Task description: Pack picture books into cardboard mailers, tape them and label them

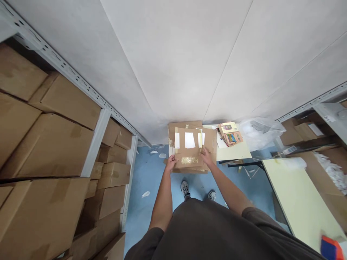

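In the head view, a flat piece of cardboard [181,153] lies in front of me, with white paper labels [189,140] on its upper part and a strip of shiny tape [189,160] near its lower edge. My left hand [170,163] grips its lower left edge, thumb on top. At the right edge my right hand [206,157] holds it too, fingers bent over the board. Beneath it is a stack of flattened cardboard [211,148] on a pale table, hiding much of the tabletop.
Books [230,133] sit on the pale table [238,152] to the right, beside a clear plastic bag [260,131]. Shelves of cardboard boxes [62,144] line the left. Another pale table [300,195] stands at right. Paper scraps [145,194] lie on the blue floor [138,213].
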A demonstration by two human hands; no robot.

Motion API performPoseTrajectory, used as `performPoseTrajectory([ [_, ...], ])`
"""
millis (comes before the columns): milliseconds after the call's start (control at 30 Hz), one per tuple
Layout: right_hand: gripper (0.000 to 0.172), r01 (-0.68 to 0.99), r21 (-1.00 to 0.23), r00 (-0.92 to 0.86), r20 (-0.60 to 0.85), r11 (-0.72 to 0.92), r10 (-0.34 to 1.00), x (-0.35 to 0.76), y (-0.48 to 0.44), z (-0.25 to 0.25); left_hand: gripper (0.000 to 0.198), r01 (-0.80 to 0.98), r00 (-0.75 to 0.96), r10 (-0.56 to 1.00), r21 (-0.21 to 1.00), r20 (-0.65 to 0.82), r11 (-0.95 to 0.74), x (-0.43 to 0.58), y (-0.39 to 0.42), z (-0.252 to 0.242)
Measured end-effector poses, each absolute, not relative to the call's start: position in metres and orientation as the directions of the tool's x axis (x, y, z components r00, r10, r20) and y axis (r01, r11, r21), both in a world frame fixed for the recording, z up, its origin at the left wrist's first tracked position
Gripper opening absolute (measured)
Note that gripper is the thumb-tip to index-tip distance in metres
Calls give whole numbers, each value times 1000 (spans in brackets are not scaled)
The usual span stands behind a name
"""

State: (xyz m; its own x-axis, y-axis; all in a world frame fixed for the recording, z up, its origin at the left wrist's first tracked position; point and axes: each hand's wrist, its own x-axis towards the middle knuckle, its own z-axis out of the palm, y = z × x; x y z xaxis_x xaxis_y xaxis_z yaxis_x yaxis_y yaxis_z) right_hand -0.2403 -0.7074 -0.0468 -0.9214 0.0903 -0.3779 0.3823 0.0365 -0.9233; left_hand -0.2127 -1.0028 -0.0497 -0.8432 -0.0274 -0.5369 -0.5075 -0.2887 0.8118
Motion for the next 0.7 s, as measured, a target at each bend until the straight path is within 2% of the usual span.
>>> performPoseTrajectory([
  [133, 88, 508, -861, -854, -506, -17, 119, -238, -678, -27, 70, -513, -855, 125, 789, -503, -339, -214, -989, -31],
  [267, 82, 582, -811, -808, -585, -68, 68, -229, -642, -5, 75, -494, -867, 247, 809, -432, -320, -224, -961, -2],
  [400, 65, 488, -844, -862, -506, -221, 30, -214, -603, 16, 73, -479, -857, 356, 832, -374, -279, -233, -913, 32],
  [500, 54, 359, -866, -912, -405, -347, 67, -199, -553, 35, 72, -428, -873, 358, 872, -331, -237, -238, -862, 59],
  [700, 56, 196, -889, -927, -306, -415, 218, -145, -388, 72, 75, -317, -874, 422, 940, -239, -124, -243, -724, 103],
])
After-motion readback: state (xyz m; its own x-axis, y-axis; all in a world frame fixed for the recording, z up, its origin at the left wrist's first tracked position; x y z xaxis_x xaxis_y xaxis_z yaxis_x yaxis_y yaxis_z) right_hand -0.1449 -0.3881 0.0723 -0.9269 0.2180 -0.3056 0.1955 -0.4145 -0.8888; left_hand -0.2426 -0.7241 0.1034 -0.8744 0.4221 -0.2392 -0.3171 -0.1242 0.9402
